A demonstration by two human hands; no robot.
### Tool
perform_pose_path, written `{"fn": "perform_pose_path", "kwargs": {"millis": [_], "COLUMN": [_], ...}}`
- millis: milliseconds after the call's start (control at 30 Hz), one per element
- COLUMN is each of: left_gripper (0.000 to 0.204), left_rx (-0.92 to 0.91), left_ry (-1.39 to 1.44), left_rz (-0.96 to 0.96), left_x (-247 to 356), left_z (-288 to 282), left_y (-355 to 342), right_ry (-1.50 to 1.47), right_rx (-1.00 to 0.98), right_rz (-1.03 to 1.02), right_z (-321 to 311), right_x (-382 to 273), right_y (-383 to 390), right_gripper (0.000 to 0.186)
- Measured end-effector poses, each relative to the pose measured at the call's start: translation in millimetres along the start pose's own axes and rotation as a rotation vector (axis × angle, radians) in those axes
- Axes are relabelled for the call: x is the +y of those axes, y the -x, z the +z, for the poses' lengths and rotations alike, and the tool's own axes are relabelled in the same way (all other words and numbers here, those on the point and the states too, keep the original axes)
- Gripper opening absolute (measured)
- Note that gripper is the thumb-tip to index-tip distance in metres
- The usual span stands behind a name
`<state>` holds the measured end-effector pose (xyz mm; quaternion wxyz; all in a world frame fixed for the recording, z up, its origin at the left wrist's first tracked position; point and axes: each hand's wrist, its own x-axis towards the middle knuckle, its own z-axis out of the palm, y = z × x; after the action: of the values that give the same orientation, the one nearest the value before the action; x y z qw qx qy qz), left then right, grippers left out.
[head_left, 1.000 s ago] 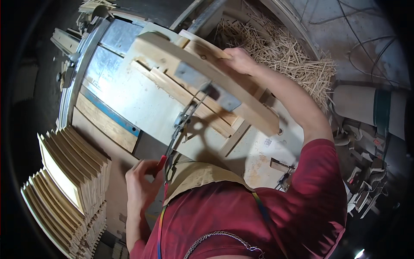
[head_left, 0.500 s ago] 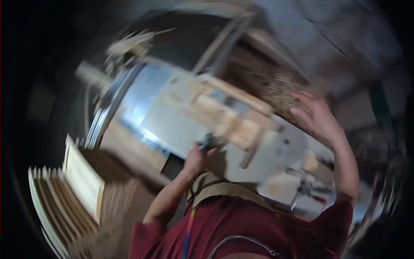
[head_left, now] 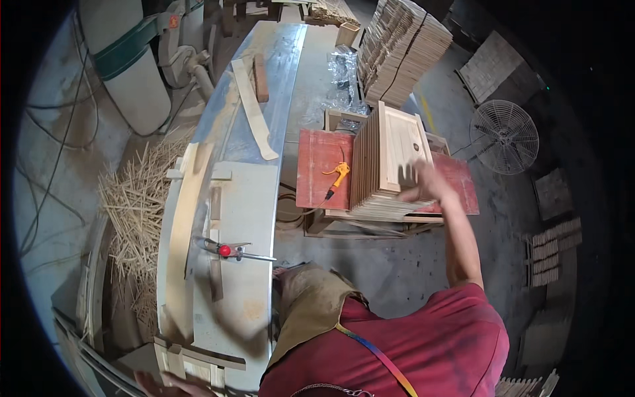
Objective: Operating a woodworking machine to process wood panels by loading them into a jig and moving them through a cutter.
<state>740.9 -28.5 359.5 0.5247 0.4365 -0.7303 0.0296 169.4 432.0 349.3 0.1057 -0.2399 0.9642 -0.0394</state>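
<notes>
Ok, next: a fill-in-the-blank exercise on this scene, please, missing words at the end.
The grip nearest the stack of wooden panels is the person's ____ one.
In the picture, the yellow-orange air gun lies to the ____ of that stack.
The clamp knob is coloured ____.
The round, wire-caged machine beyond the stack's right side is a ____.

Missing words: right; left; red; fan.

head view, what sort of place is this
Most likely a woodworking shop: a neat stack of framed wooden panels stands on a red-topped stand, a heap of thin wood strips lies beside the long worktable, and a red-knobbed clamp sits over that table.
</notes>
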Motion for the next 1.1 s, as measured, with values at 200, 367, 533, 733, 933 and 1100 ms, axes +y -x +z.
{"fn": "perform_pose_path", "kwargs": {"millis": [200, 367, 533, 733, 933, 1100], "left_gripper": [0.052, 0.028, 0.051, 0.047, 0.047, 0.045], "left_rx": [-0.189, -0.234, -0.574, -0.373, -0.123, -0.675], "left_ry": [0.39, 0.702, 1.185, 1.382, 0.765, -0.19], "left_rz": [-0.051, -0.398, -0.41, -0.899, -0.835, -0.453], "left_x": [-15, -32, -5, -21, -192, -231], "left_z": [-8, -56, -48, -53, -36, 104], "left_y": [4, 6, -80, -171, -167, -161], "right_ry": [0.062, -0.106, 0.044, -0.167, -0.479, -0.649], "right_rx": [0.517, 0.791, 1.225, 1.119, 0.712, 0.167], "right_rz": [-0.292, -0.335, -1.111, -1.702, -1.056, -0.912], "right_z": [88, -56, -101, -25, 44, 124], "right_x": [-23, -141, -355, -549, -438, -432], "right_y": [40, 82, 139, 173, 85, 22], "right_gripper": [0.06, 0.046, 0.035, 0.044, 0.042, 0.037]}}
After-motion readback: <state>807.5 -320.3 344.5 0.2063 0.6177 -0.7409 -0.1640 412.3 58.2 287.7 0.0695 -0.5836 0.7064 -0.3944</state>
